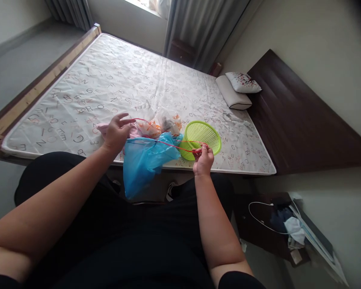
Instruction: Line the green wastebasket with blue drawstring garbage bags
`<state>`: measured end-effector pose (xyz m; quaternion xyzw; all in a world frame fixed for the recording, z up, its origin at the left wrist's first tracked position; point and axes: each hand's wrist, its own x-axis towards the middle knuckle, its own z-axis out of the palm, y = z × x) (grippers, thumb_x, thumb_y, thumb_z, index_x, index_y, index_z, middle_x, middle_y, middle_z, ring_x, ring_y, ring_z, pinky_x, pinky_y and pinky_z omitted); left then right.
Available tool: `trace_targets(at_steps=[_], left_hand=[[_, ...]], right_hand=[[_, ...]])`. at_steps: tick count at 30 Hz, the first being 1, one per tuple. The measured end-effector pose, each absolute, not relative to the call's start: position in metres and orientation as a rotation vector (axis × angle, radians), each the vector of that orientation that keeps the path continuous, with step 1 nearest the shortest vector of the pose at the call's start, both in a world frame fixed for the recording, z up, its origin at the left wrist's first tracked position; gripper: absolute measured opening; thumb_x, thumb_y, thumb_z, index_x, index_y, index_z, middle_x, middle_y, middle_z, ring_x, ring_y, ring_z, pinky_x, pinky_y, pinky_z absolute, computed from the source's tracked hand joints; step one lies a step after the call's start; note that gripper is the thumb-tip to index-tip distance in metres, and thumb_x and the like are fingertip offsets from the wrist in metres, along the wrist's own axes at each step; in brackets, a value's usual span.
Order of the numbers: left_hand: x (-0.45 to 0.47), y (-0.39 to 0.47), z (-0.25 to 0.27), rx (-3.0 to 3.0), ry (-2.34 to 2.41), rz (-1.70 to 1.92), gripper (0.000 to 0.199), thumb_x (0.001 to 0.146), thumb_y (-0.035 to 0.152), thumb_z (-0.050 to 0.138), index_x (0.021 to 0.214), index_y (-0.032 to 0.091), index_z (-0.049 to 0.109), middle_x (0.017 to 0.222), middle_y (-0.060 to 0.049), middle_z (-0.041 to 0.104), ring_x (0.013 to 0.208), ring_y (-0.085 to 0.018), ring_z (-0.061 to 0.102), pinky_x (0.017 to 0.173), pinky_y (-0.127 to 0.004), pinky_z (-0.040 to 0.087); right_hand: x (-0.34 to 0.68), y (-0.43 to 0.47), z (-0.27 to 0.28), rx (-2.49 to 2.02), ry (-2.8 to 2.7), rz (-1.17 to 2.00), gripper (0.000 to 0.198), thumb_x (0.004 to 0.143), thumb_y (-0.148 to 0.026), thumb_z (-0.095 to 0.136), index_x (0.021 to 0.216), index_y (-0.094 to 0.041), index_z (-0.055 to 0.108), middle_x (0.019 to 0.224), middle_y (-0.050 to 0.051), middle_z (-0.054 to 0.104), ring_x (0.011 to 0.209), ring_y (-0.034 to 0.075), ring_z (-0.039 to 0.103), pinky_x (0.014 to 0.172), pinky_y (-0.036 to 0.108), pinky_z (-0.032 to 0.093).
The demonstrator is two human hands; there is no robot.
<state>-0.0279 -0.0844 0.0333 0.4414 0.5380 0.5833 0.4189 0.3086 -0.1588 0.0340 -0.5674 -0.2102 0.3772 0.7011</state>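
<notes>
A blue plastic garbage bag [141, 162] hangs over the mattress's near edge, a red drawstring [174, 147] running along its top. My right hand [203, 158] pinches the drawstring in front of a lime-green wastebasket [203, 134], pulling it taut. At the bag's left end, my left hand [117, 131] has its fingers curled at the other end of the drawstring; the exact grip is partly hidden. Behind the bag lie crumpled clear plastic bags with orange print [168, 122]. A pink cloth [102, 127] rests partly behind my left hand.
The wastebasket stands tilted on a letter-patterned mattress [123, 80]. A cushion [243, 82] and a beige bolster [233, 93] lie by the dark headboard [301, 120]. At the lower right, a dark bedside table [258, 228] holds a white cable [252, 216] and cloths.
</notes>
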Motion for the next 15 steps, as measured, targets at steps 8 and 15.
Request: trace_targets(at_steps=[8, 15], left_hand=[[0.013, -0.111, -0.009, 1.202, 1.422, 1.092, 0.084, 0.092, 0.045, 0.082, 0.163, 0.018, 0.047, 0.162, -0.023, 0.06, 0.153, -0.038, 0.057, 0.125, -0.052, 0.049], [0.061, -0.161, -0.058, 1.406, 1.123, 0.134, 0.15, 0.069, 0.056, 0.099, 0.181, 0.011, 0.01, 0.114, -0.016, 0.081, 0.113, -0.039, 0.078, 0.104, -0.047, 0.057]], right_hand=[[0.295, -0.165, 0.041, -1.243, -0.549, 0.88, 0.019, 0.094, -0.034, 0.062, 0.109, -0.025, 0.056, 0.086, -0.003, 0.073, 0.076, 0.012, 0.078, 0.065, 0.022, 0.055], [0.271, -0.176, 0.046, -1.062, -0.841, 1.106, 0.026, 0.095, -0.048, 0.067, 0.107, -0.027, 0.06, 0.063, -0.011, 0.06, 0.037, 0.007, 0.039, 0.04, 0.022, 0.034]])
